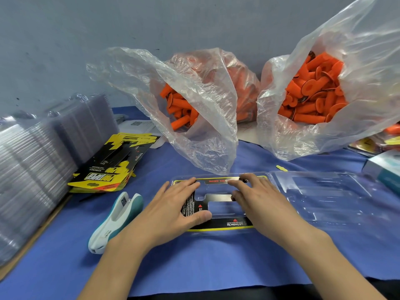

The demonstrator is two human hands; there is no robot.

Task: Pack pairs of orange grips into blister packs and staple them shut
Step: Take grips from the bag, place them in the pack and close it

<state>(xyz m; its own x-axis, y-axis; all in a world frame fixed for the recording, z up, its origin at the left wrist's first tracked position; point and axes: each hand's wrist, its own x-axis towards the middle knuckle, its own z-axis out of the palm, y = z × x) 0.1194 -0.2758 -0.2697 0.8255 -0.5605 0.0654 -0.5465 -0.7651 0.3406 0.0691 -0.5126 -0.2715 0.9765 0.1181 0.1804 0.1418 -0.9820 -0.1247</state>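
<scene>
Card-fitting is the step in hand, as I judge it. From the head view, my left grip (171, 204) and right grip (257, 200) both lie released, fingers straight, pressing the glossy black-and-yellow printed card (227, 224) flat into the left half of the open, clear moulded-plastic blister pack (324, 198). Its right half lies bare, with shallow channels in it.

No orange flanged rubber handlebar grips (313, 98) are in the pack yet. They sit heaped in two thin, crinkly plastic bags (205, 137) far across the blue cloth surface (194, 256). Next, I reckon, comes reaching far for a pair and bedding each in a channel, flange ends matched to the mould.

The smooth white-and-teal plastic stapler (116, 217) lies just left of my left grip. Farther left are a fanned pile of spare cards (104, 172) and a stack of nested clear packs (32, 174).
</scene>
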